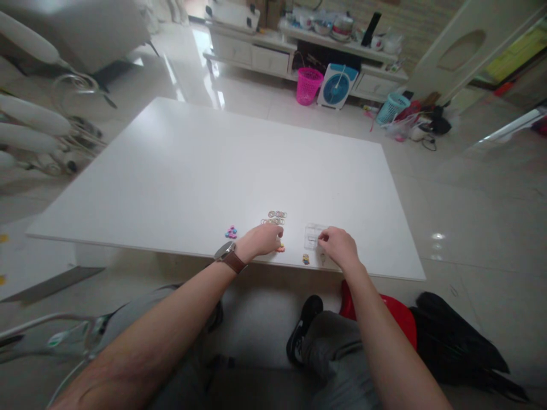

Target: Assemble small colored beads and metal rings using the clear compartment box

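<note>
My left hand, a watch on its wrist, is low over the white table near its front edge. Its fingers are curled, and what they may hold is hidden. A small orange and yellow piece shows beside them. Just beyond lie several metal rings in rows. My right hand has thumb and fingers pinched together at the right side of a clear plastic box; anything in the pinch is too small to name. A small yellow and blue cartoon figure charm lies in front of the box.
Left of my left hand is a small group of pink and blue pieces. A red stool with dark cloth stands below the table's right front. Across the floor are a pink basket and a blue-white fan.
</note>
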`<state>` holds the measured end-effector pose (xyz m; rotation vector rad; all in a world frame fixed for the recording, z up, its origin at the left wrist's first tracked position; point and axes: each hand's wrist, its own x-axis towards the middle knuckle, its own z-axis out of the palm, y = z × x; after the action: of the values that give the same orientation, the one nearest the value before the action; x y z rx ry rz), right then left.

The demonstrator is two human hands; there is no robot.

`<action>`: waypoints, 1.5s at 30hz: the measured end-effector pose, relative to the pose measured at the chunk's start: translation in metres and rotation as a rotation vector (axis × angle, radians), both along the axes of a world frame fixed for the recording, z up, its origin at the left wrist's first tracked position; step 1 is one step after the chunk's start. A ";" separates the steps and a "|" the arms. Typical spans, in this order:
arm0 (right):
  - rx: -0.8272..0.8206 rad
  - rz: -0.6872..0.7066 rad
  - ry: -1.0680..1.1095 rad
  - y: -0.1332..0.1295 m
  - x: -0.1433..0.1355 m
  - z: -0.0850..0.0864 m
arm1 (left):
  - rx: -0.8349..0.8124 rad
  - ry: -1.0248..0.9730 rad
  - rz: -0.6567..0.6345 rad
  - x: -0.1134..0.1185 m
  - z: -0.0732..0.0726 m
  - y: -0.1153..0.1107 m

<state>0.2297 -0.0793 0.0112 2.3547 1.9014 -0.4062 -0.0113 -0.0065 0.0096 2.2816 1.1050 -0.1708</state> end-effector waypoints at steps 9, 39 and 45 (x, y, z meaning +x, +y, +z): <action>-0.028 -0.066 -0.073 -0.003 0.003 0.006 | 0.023 -0.008 -0.007 -0.007 0.006 0.001; 0.080 0.337 0.375 0.032 -0.076 -0.035 | 0.070 0.031 0.061 -0.025 0.008 0.014; 0.074 0.367 0.399 0.028 -0.081 -0.032 | 0.067 0.007 0.064 -0.027 0.008 0.011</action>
<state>0.1483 -0.0514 -0.0206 2.0071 2.4986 -0.8277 -0.0380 0.0046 0.0174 2.3024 1.2023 -0.1188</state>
